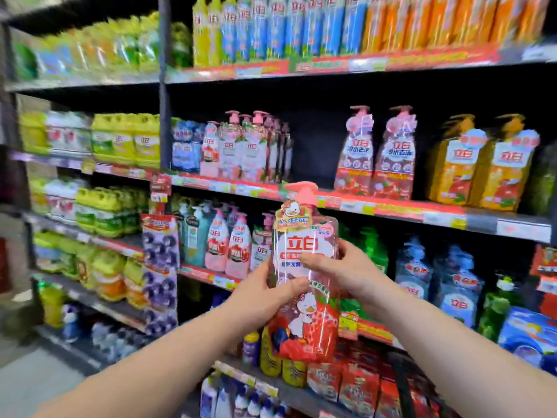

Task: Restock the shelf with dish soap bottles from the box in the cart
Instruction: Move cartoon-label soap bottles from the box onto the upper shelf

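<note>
Dish soap bottle [304,297] held upright in mid-air before the shelving, clear pink body with a duck label, pink pump head [303,191] on top, gripped at the middle by both hands and not yet on any shelf. Judged as the carry-to-shelf step. Best done with both palms on the flanks until the base clears the shelf lip, smooth plastic being likely slippery and the liquid heavy. Hold upright, pump uppermost, label toward the aisle. Aim for the dark gap on the middle shelf [391,208], between the cluster of pink pump bottles [250,146] on one side and the pair of pink bottles [375,155] on the other; seemingly the same product line, though print too blurred to confirm. Lift over the price strip rather than dragging across it, set the base flat, then slide back gently without knocking the neighbours, minding the pump head under the shelf above. As for pose: two bare forearms reaching forward and upward from the lower corners, converging on the bottle. Wrapped round the bottle's left side, the left hand [265,300], thumb [297,284] laid across the front label, fingers curled behind and hidden. Clamped on the opposite side and slightly higher, the right hand [340,267], thumb [312,260] pressed on the front, fingers likewise behind. Farther along that shelf, yellow-orange bottles [479,164].
</note>
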### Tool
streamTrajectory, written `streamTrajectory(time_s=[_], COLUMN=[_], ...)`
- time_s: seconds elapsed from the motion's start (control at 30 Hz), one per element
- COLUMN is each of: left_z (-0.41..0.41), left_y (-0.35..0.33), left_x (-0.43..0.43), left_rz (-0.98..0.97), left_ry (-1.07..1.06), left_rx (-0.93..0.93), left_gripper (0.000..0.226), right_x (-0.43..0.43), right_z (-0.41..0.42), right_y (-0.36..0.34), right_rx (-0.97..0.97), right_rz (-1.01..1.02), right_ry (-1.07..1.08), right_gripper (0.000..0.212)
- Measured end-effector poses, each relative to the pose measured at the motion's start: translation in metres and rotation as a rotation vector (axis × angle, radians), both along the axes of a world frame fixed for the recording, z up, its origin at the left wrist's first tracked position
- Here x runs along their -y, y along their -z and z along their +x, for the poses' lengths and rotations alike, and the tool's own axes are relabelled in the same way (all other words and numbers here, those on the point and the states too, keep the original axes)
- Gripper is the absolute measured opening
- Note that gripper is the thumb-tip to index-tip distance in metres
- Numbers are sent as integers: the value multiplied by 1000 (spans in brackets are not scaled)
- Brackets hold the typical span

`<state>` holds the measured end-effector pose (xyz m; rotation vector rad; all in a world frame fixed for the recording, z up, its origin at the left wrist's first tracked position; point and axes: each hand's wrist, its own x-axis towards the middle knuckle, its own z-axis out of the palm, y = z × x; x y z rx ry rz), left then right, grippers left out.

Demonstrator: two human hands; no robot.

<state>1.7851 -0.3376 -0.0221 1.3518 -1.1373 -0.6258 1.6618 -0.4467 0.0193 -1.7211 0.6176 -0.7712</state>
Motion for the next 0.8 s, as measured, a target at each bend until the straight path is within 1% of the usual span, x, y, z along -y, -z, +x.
streamTrajectory(time_s=[0.03, 0.07, 0.17, 0.27, 0.33, 0.43, 0.53, 0.6, 0.67, 0.8], left_z=[12, 23, 60, 97, 117, 140, 163, 177, 191, 220], left_y=[-7, -15, -37, -63, -84, -113, -136, -147, -157, -173], left_x=[6, 12, 46, 88, 119, 163, 202, 224, 245, 286], left_rz=[-13, -31, -79, -98, -102, -138, -177, -198, -206, -230], left_ry=[-4, -7, -11, -22, -17, -14, -65, -51, -28, -4], left_rx=[27, 46, 105, 161, 197, 219, 333, 345, 329, 317], left_gripper=[30, 29, 36, 38, 41, 36, 39, 40, 38, 48], right_x=[7, 14, 46, 86, 114, 153, 192, 212, 229, 256], right_z=[13, 24, 61, 92, 111, 131, 154, 169, 183, 205], right_y=[-7, -13, -33, -57, -77, -108, -133, -146, -155, -168], right_rx=[10, 19, 60, 100, 115, 145, 168, 187, 206, 234], right_rz=[-24, -41, -75, -105, -146, -186, -230, -262, -301, -391], right_ry=[1, -1, -6, -9, 23, 38, 55, 74, 104, 169], right_gripper=[45, 47, 51, 47, 49, 50, 57, 61, 60, 59])
